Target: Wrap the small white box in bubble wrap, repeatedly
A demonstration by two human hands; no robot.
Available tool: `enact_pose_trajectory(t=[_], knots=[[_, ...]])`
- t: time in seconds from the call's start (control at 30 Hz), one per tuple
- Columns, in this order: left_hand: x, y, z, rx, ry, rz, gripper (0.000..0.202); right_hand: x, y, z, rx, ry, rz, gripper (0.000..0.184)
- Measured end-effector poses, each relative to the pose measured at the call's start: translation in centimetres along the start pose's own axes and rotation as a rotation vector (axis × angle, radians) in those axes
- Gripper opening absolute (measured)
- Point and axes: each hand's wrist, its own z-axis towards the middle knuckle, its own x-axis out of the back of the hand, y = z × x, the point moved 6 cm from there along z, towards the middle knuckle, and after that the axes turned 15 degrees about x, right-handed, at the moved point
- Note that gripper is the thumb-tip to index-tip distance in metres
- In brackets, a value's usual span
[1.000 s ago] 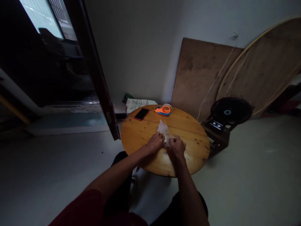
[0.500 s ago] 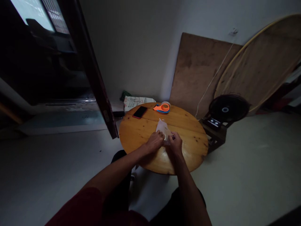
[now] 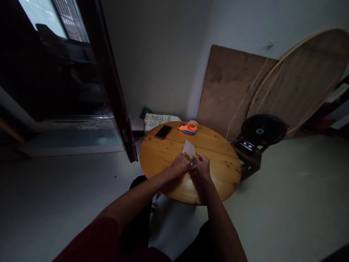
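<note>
A small clear plastic bag (image 3: 188,149) lies on the round wooden table (image 3: 218,160), its near end gathered between my hands. My left hand (image 3: 180,164) has its fingers curled on the left side of that end. Close beside it, my right hand (image 3: 202,166) pinches the right side of the bag. The two hands almost touch. What the bag contains is too dim to make out.
At the table's far edge lie a dark phone with a red rim (image 3: 163,131) and an orange tape dispenser (image 3: 189,127). A black fan (image 3: 263,130) stands on a low stool at the right. Wooden boards (image 3: 231,87) lean on the wall. A dark door edge (image 3: 120,109) stands left.
My hands have drawn closer together on the bag's near end, and the bag looks more bunched. The view has shifted slightly.
</note>
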Motion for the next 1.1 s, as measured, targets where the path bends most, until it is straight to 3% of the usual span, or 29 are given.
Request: enact_pose_trajectory(t=[0.33, 0.57, 0.73, 0.87, 1.0, 1.1], knots=[[0.3, -0.7, -0.2, 0.018, 0.034, -0.060, 0.025, -0.5, -1.0, 0.6, 0.045, 0.030, -0.165, 0.050], [-0.6, -1.1, -0.3, 0.065, 0.035, -0.180, 0.029, -0.5, -2.7, -0.7, -0.006, -0.130, -0.090, 0.042], [-1.2, -2.0, -0.4, 0.140, 0.087, -0.407, 0.032, -0.7, -4.0, -1.5, 0.072, -0.282, -0.093, 0.033], [-1.4, -2.7, -0.3, 0.168, 0.132, -0.600, 0.050, -1.4, -4.1, -2.2, 0.151, -0.329, -0.321, 0.040], [-1.9, -3.2, 0.0, 0.192, 0.131, -0.750, 0.050, -2.8, -5.7, -3.6, 0.279, -0.395, -0.734, 0.048], [-2.6, -4.0, 0.3, 0.251, 0.144, -0.895, 0.049, -3.3, -6.7, -4.0, 0.265, -0.485, -0.934, 0.054]])
